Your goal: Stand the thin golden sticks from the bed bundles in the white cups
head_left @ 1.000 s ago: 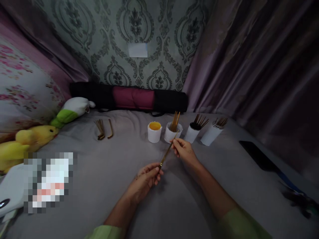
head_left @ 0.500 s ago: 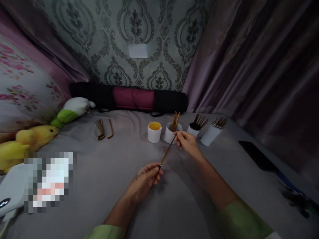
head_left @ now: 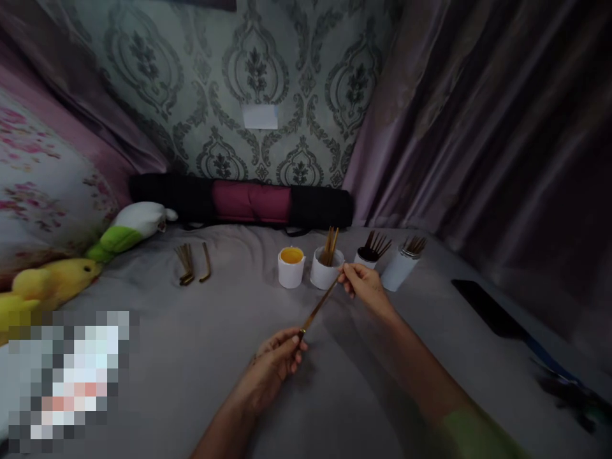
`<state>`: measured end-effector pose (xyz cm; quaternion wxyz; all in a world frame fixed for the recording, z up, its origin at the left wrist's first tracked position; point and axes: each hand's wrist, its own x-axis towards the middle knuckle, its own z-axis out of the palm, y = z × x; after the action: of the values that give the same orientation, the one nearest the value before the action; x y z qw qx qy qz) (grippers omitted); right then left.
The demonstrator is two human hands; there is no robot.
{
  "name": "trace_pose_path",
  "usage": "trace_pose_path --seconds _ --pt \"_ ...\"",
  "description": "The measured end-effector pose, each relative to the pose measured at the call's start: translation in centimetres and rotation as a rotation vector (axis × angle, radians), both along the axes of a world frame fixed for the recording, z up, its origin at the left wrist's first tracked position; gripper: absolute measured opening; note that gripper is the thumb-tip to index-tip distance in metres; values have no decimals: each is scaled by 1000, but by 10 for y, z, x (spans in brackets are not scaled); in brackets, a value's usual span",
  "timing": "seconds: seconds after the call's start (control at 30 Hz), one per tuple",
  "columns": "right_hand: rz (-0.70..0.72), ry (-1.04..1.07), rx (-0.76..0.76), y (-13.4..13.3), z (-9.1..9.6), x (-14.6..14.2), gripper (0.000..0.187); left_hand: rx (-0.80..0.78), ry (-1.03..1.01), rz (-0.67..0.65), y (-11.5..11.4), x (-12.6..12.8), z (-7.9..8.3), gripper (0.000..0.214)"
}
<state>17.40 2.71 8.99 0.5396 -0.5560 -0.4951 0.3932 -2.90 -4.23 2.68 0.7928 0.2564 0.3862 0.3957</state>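
Note:
A thin brown stick (head_left: 319, 306) slants between my hands, with a shiny gold glint near its lower end. My left hand (head_left: 282, 357) pinches that lower end. Its upper end sits between the fingertips of my right hand (head_left: 366, 287), which is in front of the cups. Just behind the stick stands a white cup (head_left: 325, 275) with several brown sticks (head_left: 329, 245) leaning in it. A white cup of yellow stuff (head_left: 291, 271) is to its left. My right hand partly covers a cup with dark contents (head_left: 366, 254) and several dark sticks.
A tilted whitish jar of sticks (head_left: 400, 271) is at right. Brown sticks with thick ends (head_left: 185, 264) lie at left on the grey sheet (head_left: 191, 357). A dark flat object (head_left: 488, 308), plush toys (head_left: 57, 280) and a black-and-maroon roll (head_left: 251, 201) surround the area.
The view has tilted up slightly, so the scene sits lower. Both hands keep their hold on the stick, in nearly the same pose.

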Motion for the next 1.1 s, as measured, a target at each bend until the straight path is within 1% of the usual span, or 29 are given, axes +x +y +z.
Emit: trace_pose_path --seconds 0.17,0.27,0.43,0.57,0.67,0.97,1.1 --pt "-20 8 4 0 5 8 31 -18 -33 0 1 -2 -2 23" --pt "-43 3 19 2 13 16 31 -47 -80 19 0 -5 -2 21" --pt "-96 0 60 7 38 33 29 -88 -149 64 1 -9 -4 17" --pt "-140 -22 130 12 59 45 27 -119 -177 92 2 -10 -4 15" --pt "-178 -28 161 17 70 52 27 -131 -199 102 3 -11 -4 17" --pt "-311 -112 227 33 92 64 30 -140 -238 115 4 -14 -4 18" --pt "-331 -183 263 43 97 64 30 -145 -246 112 5 -14 -5 19"
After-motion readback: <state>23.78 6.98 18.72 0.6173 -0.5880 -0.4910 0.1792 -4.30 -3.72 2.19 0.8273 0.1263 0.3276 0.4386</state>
